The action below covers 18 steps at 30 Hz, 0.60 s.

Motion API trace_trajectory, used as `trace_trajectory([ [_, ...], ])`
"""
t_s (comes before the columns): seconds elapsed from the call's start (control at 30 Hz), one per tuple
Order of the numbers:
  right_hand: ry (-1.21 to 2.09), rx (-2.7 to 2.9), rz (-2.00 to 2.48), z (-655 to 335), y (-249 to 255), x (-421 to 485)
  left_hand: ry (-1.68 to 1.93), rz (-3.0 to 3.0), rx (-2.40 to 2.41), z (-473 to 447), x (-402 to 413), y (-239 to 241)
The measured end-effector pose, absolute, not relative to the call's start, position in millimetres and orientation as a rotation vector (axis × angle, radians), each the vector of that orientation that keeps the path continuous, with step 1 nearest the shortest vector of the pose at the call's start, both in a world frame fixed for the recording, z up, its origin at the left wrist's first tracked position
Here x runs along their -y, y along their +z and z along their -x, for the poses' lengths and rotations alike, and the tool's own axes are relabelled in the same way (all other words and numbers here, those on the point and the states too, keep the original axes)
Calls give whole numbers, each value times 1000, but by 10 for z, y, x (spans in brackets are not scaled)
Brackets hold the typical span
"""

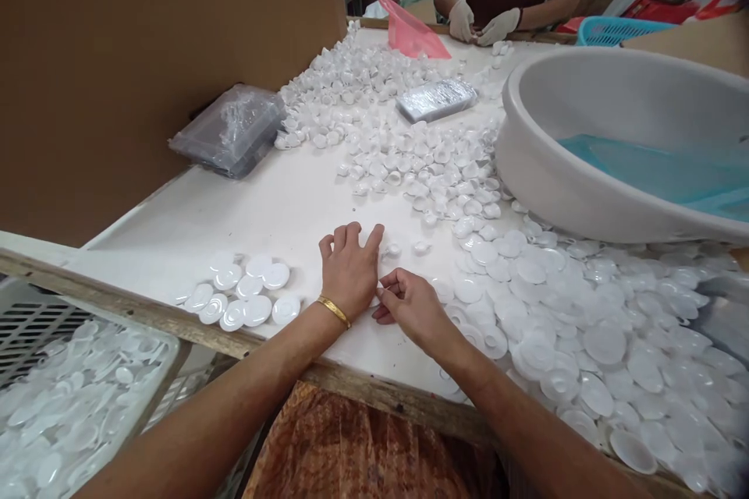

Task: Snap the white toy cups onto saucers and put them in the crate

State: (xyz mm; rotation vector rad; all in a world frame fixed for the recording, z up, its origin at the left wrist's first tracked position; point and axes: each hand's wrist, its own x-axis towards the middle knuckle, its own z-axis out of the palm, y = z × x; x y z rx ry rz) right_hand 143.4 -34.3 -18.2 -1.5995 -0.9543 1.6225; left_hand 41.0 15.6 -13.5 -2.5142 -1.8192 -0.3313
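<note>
My left hand point(351, 269) is palm down over the white table, its bent fingers apart; its underside is hidden. Beside its wrist, my right hand point(413, 308) is closed in a pinch on a small white piece point(378, 298), mostly covered by the fingers. Just beyond the hands lie two small white cup-shaped pieces, one of them a small white cup point(420, 248). Left of my left hand is a loose group of white round saucers point(256, 310). A large spread of white saucers point(538, 327) lies to the right of my right hand.
Many small white cups point(433, 164) cover the table point(263, 203) farther back. Around them are a plastic-wrapped stack point(231, 129), a wrapped block point(438, 99), a pink scoop point(409, 31) and a big grey tub point(538, 148). A crate point(157, 382) sits lower left. A gloved person works opposite.
</note>
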Motion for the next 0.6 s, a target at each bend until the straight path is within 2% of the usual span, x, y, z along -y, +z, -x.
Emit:
trace_trajectory([
  [0.23,1691,986,1617,-1458,-215,311,-214,2625,1745,-397,-185,-178],
  [0.5,1721,1038,1584,-1492,-149,323,-297,2527,1846,-381,-194,-204],
  [0.6,1479,1292,1677,-1763,-28,371,-202,2464,1948,-224,-178,-155],
])
